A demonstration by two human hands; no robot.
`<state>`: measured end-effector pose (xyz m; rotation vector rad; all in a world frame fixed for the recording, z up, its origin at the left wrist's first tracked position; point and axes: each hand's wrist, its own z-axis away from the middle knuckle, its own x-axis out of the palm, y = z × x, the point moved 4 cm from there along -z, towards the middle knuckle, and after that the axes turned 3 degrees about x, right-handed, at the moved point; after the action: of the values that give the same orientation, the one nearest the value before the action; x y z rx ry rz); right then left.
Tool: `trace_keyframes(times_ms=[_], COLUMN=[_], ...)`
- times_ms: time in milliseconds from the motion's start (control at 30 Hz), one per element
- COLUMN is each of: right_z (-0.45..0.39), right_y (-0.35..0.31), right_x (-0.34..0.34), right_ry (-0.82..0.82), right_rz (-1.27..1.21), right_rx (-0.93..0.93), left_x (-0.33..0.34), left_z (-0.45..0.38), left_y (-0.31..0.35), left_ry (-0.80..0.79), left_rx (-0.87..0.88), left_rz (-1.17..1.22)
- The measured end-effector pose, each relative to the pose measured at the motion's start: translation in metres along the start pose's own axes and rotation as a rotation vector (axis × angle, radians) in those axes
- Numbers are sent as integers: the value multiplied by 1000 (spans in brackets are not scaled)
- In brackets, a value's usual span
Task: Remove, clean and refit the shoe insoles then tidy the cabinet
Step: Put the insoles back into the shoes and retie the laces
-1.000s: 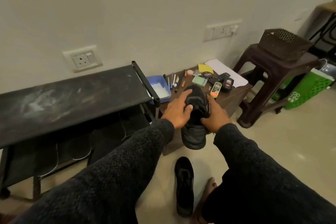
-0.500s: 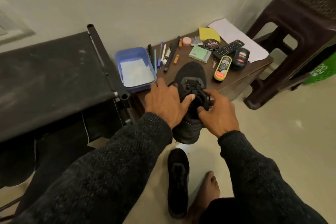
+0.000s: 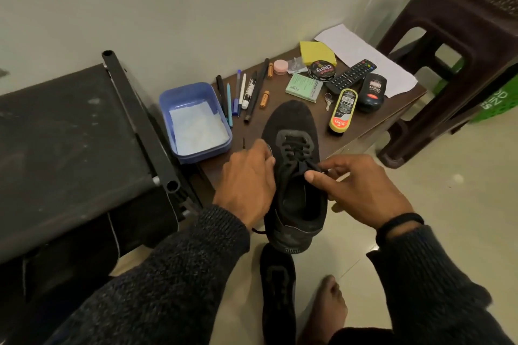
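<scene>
Left hand [image 3: 246, 182] gripped the left side of a black mesh lace-up shoe [image 3: 294, 171], fingers curled over its upper edge near the eyelets. Right hand [image 3: 361, 190] pinched the black lace [image 3: 311, 166] at the shoe's tongue between thumb and forefinger; a black band sat at that wrist. Both arms wore dark grey knit sleeves.

The shoe's toe rested on the low brown wooden counter [image 3: 361, 131], heel overhanging the near edge, opening facing up. Whether an insole lay inside could not be told. A second black shoe [image 3: 277, 291] lay on the pale tiled floor directly below, beside a bare foot [image 3: 328, 305].

On the counter, just left of the shoe: a blue plastic tub [image 3: 193, 120] holding something white. Behind the toe: a row of pens and markers [image 3: 241, 95], two small orange cylinders, a pink round pot [image 3: 281, 66], and a green packet [image 3: 304, 87] with print too small to read. To the right: a round black tin marked "Cherry" [image 3: 322, 70], a black remote control [image 3: 350, 75], a yellow-and-black polish bottle [image 3: 343, 109] with a label that looked like "Kiwi", a black bottle [image 3: 372, 91] also marked "Cherry", small keys, a yellow sponge [image 3: 316, 52], and a white sheet of paper [image 3: 364, 56].

Left of the counter stood a black fabric-topped shoe rack [image 3: 70, 143], dusty on top. Far right: a dark brown plastic stool [image 3: 459, 45] and a green crate with partial white lettering.
</scene>
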<state>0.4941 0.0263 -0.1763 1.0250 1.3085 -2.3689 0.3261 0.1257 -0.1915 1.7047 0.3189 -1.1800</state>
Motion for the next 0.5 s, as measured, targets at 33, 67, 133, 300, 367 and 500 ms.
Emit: trace_keyframes(times_ms=[33,67,133,300,367,500], right_z=[-4,-7,-12,-22,-27,-42], right_y=[-1,-4,-9,-20,-17,-16], right_x=[1,2,4,16,12,1], right_ry=[17,54,130,78,38,62], right_rz=[13,21,4,-286,-412,-184], right_rx=[-19,-34,-47,-37,16,-125], left_x=[-1,-3,-7,-26,-27,-22], left_z=[-4,-8,-14,-24,-27,-31], left_y=[1,1,0,-7,-7,-4], left_ry=[32,45,33,66,47,-6], left_rx=[52,91,121,112,128,130], left_rz=[53,88,124,171,170,148])
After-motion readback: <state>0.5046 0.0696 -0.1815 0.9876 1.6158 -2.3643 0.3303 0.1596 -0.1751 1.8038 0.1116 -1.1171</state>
